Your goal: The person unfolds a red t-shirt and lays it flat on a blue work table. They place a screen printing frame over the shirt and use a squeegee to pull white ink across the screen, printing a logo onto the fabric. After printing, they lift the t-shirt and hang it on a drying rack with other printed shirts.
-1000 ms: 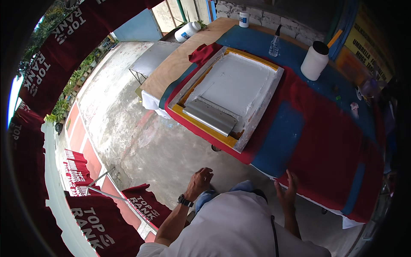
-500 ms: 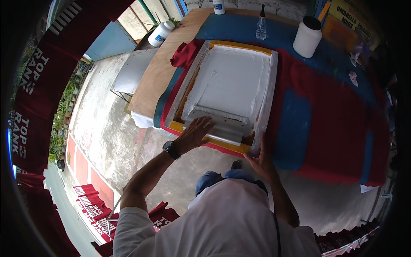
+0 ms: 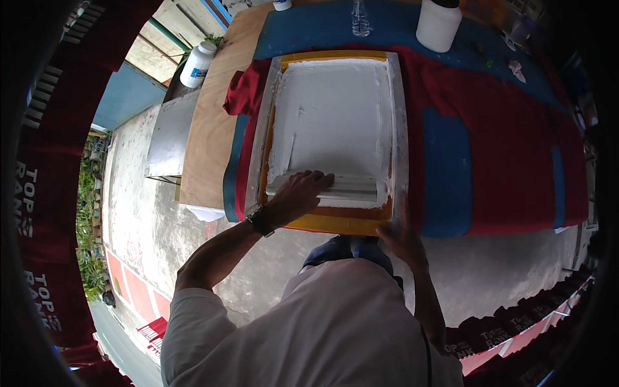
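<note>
A rectangular screen frame (image 3: 398, 116), metal-coloured with yellow inner borders, lies on red fabric (image 3: 509, 187), its mesh covered in thick white paste (image 3: 332, 113). A metal squeegee (image 3: 353, 188) spans the near end of the paste. My left hand (image 3: 298, 193), with a watch at the wrist, is closed over the squeegee's upper edge, left of its middle. My right hand (image 3: 403, 240) grips the frame's near right corner, its fingers partly hidden in shadow.
The table has bare wood (image 3: 213, 129) and blue matting (image 3: 445, 168). Behind are a clear bottle (image 3: 360, 22), a large white jar (image 3: 438, 26) and another white container (image 3: 196, 64). A metal stand (image 3: 171, 132) is at left. Printed red fabrics (image 3: 48, 193) hang around.
Both hands have risen from in front of the table: the left onto the squeegee, the right to the frame's corner. The squeegee now looks more upright. My view has turned toward the frame.
</note>
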`<state>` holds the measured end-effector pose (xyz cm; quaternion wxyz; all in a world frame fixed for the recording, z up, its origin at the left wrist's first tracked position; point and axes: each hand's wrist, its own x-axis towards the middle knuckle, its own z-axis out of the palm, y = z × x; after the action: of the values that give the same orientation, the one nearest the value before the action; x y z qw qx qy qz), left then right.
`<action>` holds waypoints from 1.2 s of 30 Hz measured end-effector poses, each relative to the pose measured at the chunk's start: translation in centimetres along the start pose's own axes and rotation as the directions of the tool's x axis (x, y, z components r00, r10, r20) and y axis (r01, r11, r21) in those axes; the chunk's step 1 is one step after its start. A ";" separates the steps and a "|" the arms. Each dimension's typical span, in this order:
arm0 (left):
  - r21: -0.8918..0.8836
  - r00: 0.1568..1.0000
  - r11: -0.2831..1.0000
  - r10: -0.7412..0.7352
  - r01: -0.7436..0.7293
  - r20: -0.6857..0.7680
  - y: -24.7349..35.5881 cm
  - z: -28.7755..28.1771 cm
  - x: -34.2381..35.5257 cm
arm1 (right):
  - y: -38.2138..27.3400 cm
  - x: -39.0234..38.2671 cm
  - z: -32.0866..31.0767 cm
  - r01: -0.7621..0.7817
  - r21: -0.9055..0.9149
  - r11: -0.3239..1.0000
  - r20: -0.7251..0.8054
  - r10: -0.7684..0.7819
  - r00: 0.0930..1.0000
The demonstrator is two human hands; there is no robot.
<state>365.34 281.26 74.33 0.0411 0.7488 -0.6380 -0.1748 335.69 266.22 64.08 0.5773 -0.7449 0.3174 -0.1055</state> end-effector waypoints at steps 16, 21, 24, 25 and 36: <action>-0.159 0.989 0.987 -0.031 0.007 -0.147 4.1 0.0 -4.6 | -0.6 -0.9 -0.2 -0.052 -0.036 0.998 -0.015 0.052 0.999; -0.051 0.964 0.999 -0.032 0.019 -0.262 4.9 4.0 -4.5 | -0.8 0.1 -0.5 -0.075 -0.004 0.997 0.013 0.075 0.997; 0.001 0.953 0.998 -0.055 0.058 -0.298 5.1 4.8 -3.9 | -1.0 1.1 -0.5 -0.043 0.020 0.999 0.019 0.043 0.999; 0.021 0.954 0.997 -0.066 0.075 -0.293 5.0 4.9 -3.4 | -1.0 1.3 -0.5 -0.018 0.015 1.000 0.009 0.018 1.000; 0.120 0.897 0.989 -0.020 0.082 -0.442 -8.2 1.0 14.1 | -2.8 3.5 -1.3 -0.118 0.007 0.993 0.013 0.118 0.993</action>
<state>374.48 269.19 68.11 0.1284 0.7865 -0.6027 0.0416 338.69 263.50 66.32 0.5873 -0.7232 0.3569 -0.0679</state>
